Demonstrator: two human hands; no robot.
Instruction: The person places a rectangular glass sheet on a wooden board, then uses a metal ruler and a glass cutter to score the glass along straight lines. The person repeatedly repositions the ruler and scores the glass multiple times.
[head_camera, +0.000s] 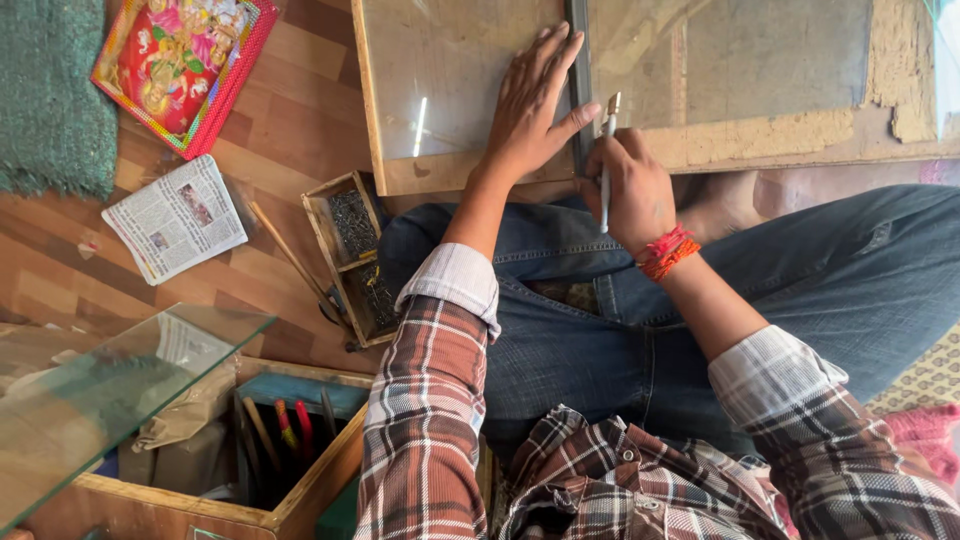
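I see the left hand (530, 105) spread flat, fingers apart, pressing a dark straight metal ruler (578, 70) onto a clear rectangular glass sheet (450, 80) that lies on a worn wooden board (760, 140). The ruler's long axis runs away from the wearer, up and out of view. The right hand (632, 190), with a red thread band at the wrist, is closed around a slim pen-shaped glass cutter (607, 150); the cutter stands nearly parallel to the ruler, its brass tip pointing away, just beside the ruler's near end and touching the left thumb side. Left of the left forearm sits a small wooden tray of dark nails (352, 255); farther left lie a folded newspaper scrap (175, 218) and a red-framed colourful picture (180, 65). A second loose glass pane (100, 400) overhangs a wooden tool box (300, 500) near the left elbow.
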